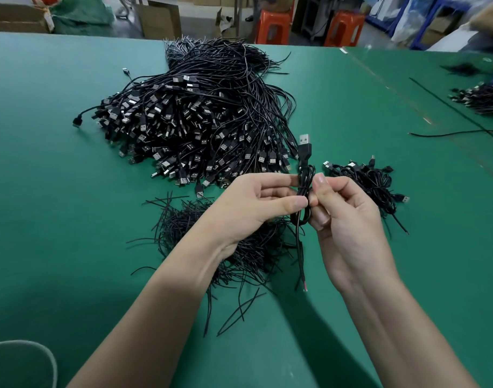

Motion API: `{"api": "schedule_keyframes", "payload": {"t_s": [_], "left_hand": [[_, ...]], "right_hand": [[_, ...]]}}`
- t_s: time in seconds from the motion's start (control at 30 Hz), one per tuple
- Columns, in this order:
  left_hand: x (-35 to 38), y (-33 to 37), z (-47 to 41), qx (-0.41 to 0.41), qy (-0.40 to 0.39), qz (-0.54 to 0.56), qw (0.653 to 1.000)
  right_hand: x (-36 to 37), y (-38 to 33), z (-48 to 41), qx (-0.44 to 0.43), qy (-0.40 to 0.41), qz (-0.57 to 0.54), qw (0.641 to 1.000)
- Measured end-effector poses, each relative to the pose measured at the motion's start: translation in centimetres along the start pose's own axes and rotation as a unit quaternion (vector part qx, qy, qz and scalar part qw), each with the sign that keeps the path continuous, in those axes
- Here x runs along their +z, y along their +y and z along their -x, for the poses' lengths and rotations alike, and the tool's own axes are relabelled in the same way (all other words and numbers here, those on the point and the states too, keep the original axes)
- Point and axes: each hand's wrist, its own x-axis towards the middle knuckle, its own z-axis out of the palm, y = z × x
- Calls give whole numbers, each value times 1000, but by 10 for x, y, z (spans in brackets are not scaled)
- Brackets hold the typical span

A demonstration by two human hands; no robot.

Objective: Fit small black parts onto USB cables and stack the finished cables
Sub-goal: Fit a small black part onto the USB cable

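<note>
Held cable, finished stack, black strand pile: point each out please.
held cable (305,151): head view, on its black plug housing.
finished stack (369,179): head view, on its coiled wires.
black strand pile (181,222): head view, on its tangled left part.

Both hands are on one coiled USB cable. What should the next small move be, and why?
Probably carry the coiled cable rightward onto the small pile of bundled cables. The left hand and right hand both pinch its middle, the coil looks gathered with its plug upward, and that pile lies just beside the right hand. Whether the wrap is closed is hidden behind the fingers.
</note>
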Motion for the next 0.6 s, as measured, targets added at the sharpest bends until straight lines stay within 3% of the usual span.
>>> {"api": "schedule_keyframes", "payload": {"t_s": [0.13,0.33,0.4,0.6], "left_hand": [[4,1,0,60,38,-8,997],[7,3,0,177,82,-172,966],[6,3,1,163,65,-170,970],[-2,13,6,51,-2,-11,999]], "right_hand": [[-2,-1,-3,48,12,-49,998],[-4,-1,-8,90,17,-95,991],[-4,-2,-9,79,14,-89,993],[-6,-1,-1,-43,-21,32,998]]}}
